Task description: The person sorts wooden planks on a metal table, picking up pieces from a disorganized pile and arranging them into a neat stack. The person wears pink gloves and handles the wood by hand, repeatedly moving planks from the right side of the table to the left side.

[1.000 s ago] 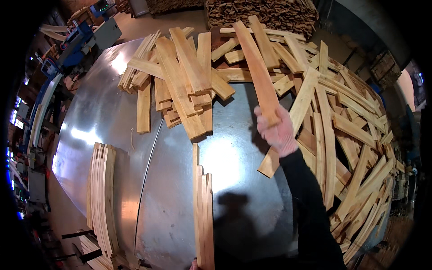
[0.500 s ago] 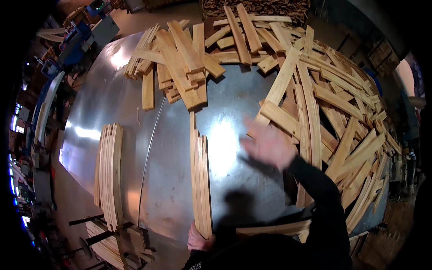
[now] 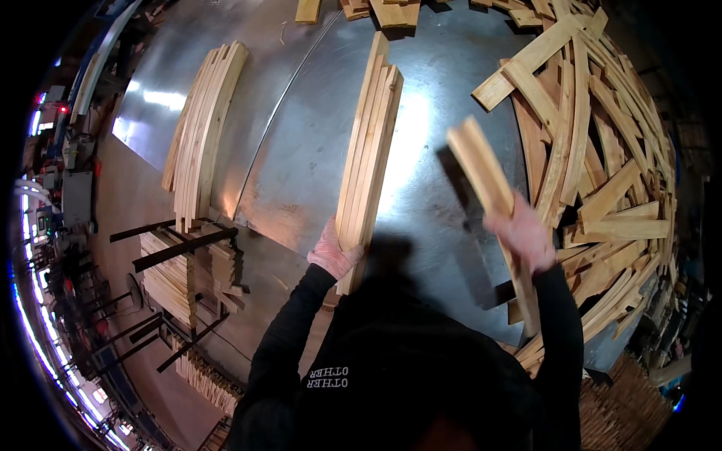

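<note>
While the left hand clasps the near end of a bundle of wooden slats lying lengthwise on the steel table, the right hand closes its fingers around one blurred single slat, raised just right of that bundle. Left of the bundle, well apart, a second neat stack of curved slats lies on the table, and below it further slats fill a dark metal rack. Right of the bundle sprawls a loose, uncountable heap of slats; no package or sign is legible.
</note>
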{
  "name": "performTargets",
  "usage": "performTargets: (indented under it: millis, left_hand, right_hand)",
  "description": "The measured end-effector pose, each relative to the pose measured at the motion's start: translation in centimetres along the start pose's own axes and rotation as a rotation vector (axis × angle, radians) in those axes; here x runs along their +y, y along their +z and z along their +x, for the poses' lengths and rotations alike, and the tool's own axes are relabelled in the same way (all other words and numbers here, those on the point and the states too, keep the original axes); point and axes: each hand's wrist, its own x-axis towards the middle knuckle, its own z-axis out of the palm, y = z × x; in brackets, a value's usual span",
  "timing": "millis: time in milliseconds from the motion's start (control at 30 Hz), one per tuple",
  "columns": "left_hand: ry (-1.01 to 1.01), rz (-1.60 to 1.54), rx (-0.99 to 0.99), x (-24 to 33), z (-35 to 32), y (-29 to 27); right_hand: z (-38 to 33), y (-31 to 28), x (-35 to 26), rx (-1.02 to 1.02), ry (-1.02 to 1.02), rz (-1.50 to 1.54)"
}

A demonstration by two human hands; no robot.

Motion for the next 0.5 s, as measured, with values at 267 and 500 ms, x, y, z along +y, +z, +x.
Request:
performTargets:
  millis: [267,500]
  left_hand:
    - [-0.109,0.231,-0.038,3.5,-0.5,0.1]
    - [-0.021,-0.223,-0.165,-1.1,1.0,0.1]
  right_hand:
    - [13.4,15.8,-9.2,0.208,0.032,0.112]
    - [13.6,17.4,-3.7,0.078,-0.133,0.460]
